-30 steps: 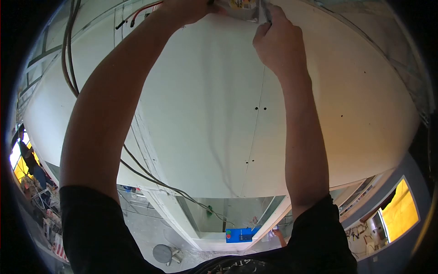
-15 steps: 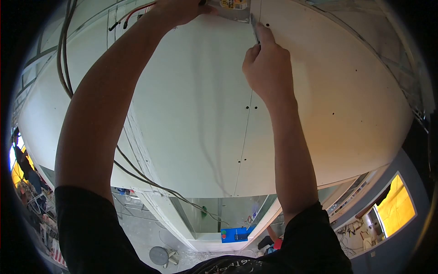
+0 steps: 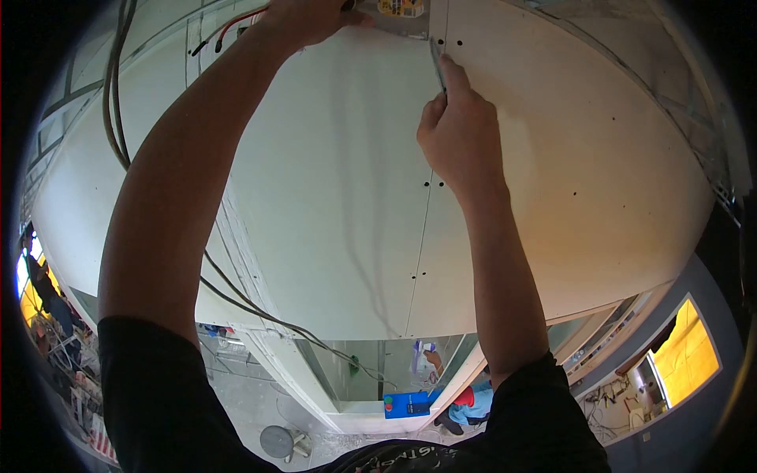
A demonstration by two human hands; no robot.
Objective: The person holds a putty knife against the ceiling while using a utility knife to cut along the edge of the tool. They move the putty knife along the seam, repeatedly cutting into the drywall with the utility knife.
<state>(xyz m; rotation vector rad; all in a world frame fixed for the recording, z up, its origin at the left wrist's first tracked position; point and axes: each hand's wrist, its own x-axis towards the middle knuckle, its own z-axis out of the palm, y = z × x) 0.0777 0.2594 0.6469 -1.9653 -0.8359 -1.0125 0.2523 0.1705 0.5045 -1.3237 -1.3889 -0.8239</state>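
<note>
Right fingers [image 3: 455, 75] closed round thin tool [image 3: 435, 59]; left fingers [image 3: 359, 17], hold unclear; left arm [image 3: 177, 173] partly hides cables [image 3: 115, 87].

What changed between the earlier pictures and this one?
The right hand has moved down along the panel seam, uncovering the two upper dark holes. Below, more of a co-worker has come into view. No letting go is visible: the right hand keeps its slim tool, the left hand its labelled grey plate.

Bright blue box [image 3: 407, 405] — yellow window [image 3: 686, 355], off-white panels [image 3: 315, 197], black sleeves [image 3: 150, 378]
</note>
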